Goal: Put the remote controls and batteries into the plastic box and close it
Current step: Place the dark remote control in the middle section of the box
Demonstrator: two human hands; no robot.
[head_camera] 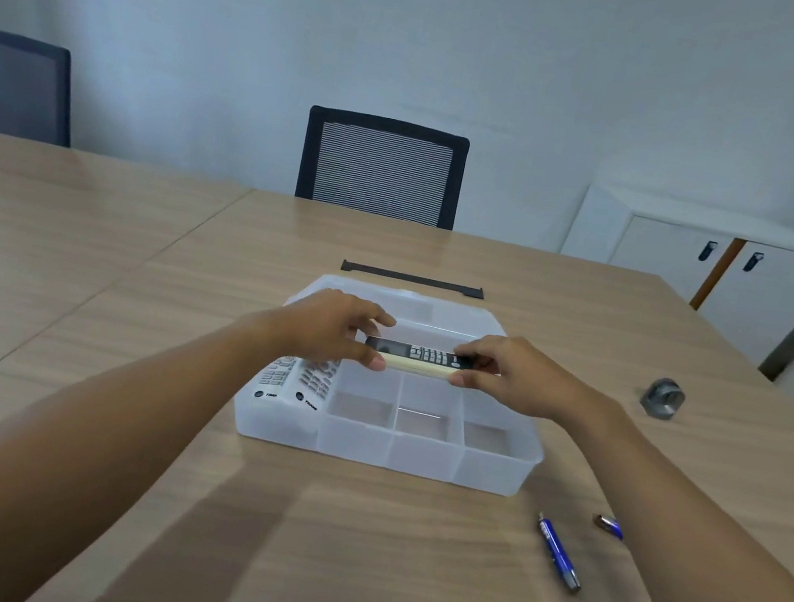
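Both hands, left (334, 327) and right (507, 374), grip a black remote (420, 354) over the box (428, 455); two white remotes (296, 378) sit inside, batteries (559, 552) remain outside.

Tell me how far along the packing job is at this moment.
Done: two white remotes lie in the plastic box's left compartment. In hand: the left hand and right hand hold a black-faced remote by its ends above the box. Left: two blue batteries lie on the table, and the box is open.
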